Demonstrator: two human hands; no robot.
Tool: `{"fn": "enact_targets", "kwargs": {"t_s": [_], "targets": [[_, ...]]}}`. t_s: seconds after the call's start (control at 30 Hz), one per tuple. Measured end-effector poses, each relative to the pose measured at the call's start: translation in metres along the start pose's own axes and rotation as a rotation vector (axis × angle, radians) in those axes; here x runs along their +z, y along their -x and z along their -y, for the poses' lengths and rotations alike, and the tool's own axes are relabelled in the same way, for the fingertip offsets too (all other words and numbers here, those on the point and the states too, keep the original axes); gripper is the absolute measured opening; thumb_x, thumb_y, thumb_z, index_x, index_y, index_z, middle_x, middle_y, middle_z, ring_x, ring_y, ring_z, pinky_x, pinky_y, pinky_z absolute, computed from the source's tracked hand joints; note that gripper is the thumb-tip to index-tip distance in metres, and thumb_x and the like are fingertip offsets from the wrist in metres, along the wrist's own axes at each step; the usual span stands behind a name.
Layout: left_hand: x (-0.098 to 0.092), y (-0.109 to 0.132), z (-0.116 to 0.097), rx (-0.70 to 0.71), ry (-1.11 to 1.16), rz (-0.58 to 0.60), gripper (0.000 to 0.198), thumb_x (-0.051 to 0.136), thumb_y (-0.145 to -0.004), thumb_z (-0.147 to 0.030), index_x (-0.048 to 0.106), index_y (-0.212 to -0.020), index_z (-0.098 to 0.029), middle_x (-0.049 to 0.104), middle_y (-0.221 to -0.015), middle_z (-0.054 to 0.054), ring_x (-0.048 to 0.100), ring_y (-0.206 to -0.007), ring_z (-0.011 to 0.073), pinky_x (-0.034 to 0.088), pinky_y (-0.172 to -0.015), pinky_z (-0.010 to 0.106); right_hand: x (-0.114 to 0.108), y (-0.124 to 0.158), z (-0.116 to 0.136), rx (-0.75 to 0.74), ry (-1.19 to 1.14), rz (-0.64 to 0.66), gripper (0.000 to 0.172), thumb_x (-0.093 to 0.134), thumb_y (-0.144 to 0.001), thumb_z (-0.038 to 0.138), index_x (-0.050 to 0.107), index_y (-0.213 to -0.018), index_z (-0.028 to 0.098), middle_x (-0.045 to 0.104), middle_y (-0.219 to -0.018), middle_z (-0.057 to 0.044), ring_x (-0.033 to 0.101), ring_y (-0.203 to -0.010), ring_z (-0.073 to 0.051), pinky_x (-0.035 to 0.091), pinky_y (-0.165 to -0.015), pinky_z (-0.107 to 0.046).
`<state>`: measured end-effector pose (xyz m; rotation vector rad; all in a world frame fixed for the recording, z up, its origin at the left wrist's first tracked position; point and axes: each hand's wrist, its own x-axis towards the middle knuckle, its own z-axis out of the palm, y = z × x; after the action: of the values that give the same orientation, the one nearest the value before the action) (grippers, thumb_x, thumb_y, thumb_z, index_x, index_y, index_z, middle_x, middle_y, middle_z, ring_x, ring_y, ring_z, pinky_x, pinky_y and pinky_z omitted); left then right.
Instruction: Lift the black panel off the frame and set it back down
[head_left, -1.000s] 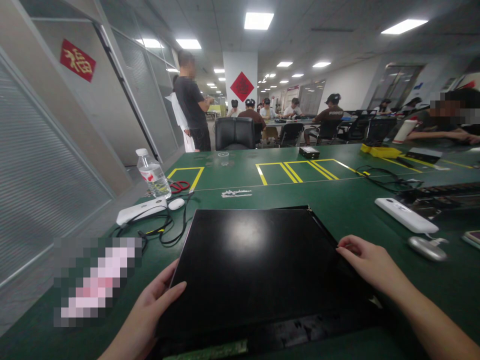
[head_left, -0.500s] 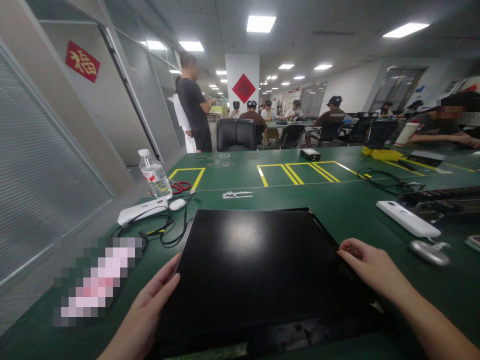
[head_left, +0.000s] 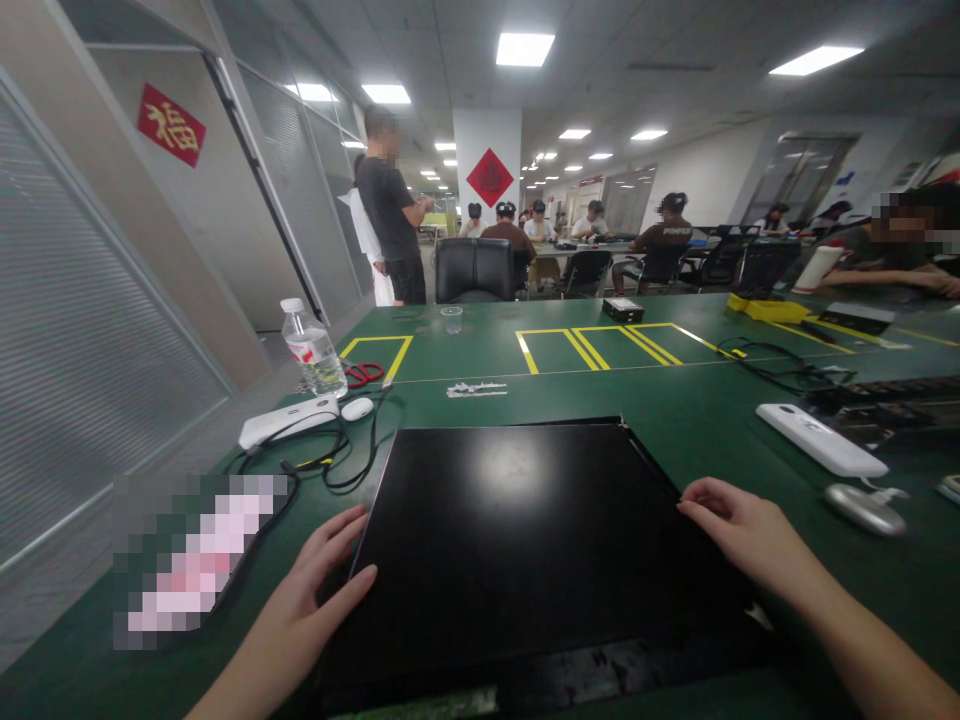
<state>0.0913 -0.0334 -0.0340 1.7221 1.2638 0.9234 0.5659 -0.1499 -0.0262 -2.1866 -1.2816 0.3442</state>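
Observation:
A black LCD screen panel (head_left: 517, 530) lies in front of me, its glossy face up and a ceiling light reflected in it. Beneath it, a thin black frame (head_left: 649, 458) shows past the top and right edges. My left hand (head_left: 319, 590) is at the panel's left edge, thumb on the face and fingers along the side. With thumb and fingertips pinched, my right hand (head_left: 731, 520) grips the right edge, where panel and frame meet. A strip of green circuit board (head_left: 442, 703) shows at the near edge.
Left on the green table are a water bottle (head_left: 313, 350), red-handled scissors (head_left: 364, 374), black cables (head_left: 367, 455) and a white device (head_left: 289, 420). White strips (head_left: 477, 389) lie beyond the panel. A white power bank (head_left: 821, 440) and silver mouse (head_left: 866, 508) sit right. Other people are around.
The panel's left and far edges have come down and shifted slightly right, closer to the frame. My left hand moved with it, its fingers loosening a little. My right hand stays at the right edge.

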Motion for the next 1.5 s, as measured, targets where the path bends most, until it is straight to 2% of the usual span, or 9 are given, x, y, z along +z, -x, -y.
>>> {"fn": "enact_targets", "kwargs": {"t_s": [0.13, 0.37, 0.6, 0.77, 1.07, 1.3, 1.5], "targets": [[-0.001, -0.002, 0.008, 0.073, -0.203, 0.014, 0.053, 0.063, -0.081, -0.049, 0.067, -0.126, -0.022, 0.055, -0.142, 0.013, 0.048, -0.134, 0.0358, 0.033, -0.112, 0.054, 0.000, -0.001, 0.000, -0.009, -0.013, -0.004, 0.027, 0.055, -0.075, 0.050, 0.068, -0.073, 0.026, 0.072, -0.071, -0.001, 0.065, -0.065, -0.020, 0.045, -0.060, -0.031], [0.001, -0.001, 0.010, 0.103, -0.403, 0.066, 0.056, 0.052, -0.086, -0.048, 0.063, -0.128, -0.013, 0.052, -0.143, 0.020, 0.048, -0.135, 0.0358, 0.034, -0.111, 0.054, 0.001, 0.000, 0.000, 0.023, -0.034, 0.014, 0.028, 0.055, -0.074, 0.051, 0.067, -0.073, 0.026, 0.069, -0.063, -0.001, 0.058, -0.052, -0.018, 0.040, -0.050, -0.030], [0.003, -0.003, 0.020, 0.140, -0.439, 0.041, 0.052, 0.053, -0.086, -0.046, 0.065, -0.125, -0.014, 0.054, -0.142, 0.019, 0.050, -0.133, 0.0355, 0.038, -0.110, 0.054, 0.002, 0.000, -0.001, 0.023, -0.030, 0.025, 0.028, 0.054, -0.074, 0.051, 0.066, -0.073, 0.025, 0.068, -0.064, -0.001, 0.058, -0.055, -0.018, 0.040, -0.052, -0.030], [0.003, -0.003, 0.023, 0.153, -0.442, 0.036, 0.051, 0.055, -0.086, -0.045, 0.066, -0.123, -0.014, 0.055, -0.141, 0.019, 0.051, -0.132, 0.0358, 0.038, -0.109, 0.055, 0.003, -0.001, -0.002, 0.080, -0.077, 0.063, 0.030, 0.054, -0.073, 0.054, 0.064, -0.074, 0.025, 0.064, -0.059, 0.001, 0.053, -0.048, -0.016, 0.039, -0.050, -0.030], [0.002, -0.004, 0.027, 0.181, -0.443, 0.010, 0.043, 0.056, -0.086, -0.044, 0.069, -0.120, -0.020, 0.060, -0.137, 0.014, 0.055, -0.128, 0.0339, 0.042, -0.107, 0.052, 0.007, -0.002, -0.006, 0.134, -0.183, 0.036, 0.030, 0.058, -0.069, 0.053, 0.059, -0.082, 0.026, 0.060, -0.054, 0.005, 0.047, -0.041, -0.014, 0.037, -0.046, -0.029], [0.001, -0.005, 0.029, 0.189, -0.469, 0.020, 0.045, 0.054, -0.087, -0.044, 0.068, -0.122, -0.019, 0.059, -0.138, 0.015, 0.054, -0.129, 0.0329, 0.042, -0.108, 0.051, 0.006, -0.003, -0.005, 0.118, -0.159, 0.040, 0.028, 0.057, -0.070, 0.052, 0.060, -0.077, 0.025, 0.058, -0.051, 0.005, 0.047, -0.041, -0.014, 0.037, -0.046, -0.029], [0.002, -0.003, 0.033, 0.214, -0.493, 0.045, 0.048, 0.056, -0.087, -0.042, 0.064, -0.127, -0.017, 0.055, -0.142, 0.018, 0.051, -0.132, 0.0353, 0.038, -0.109, 0.056, 0.005, -0.002, -0.003, 0.100, -0.112, 0.029, 0.028, 0.055, -0.071, 0.053, 0.061, -0.074, 0.025, 0.061, -0.056, 0.003, 0.052, -0.046, -0.016, 0.040, -0.049, -0.030]]}}
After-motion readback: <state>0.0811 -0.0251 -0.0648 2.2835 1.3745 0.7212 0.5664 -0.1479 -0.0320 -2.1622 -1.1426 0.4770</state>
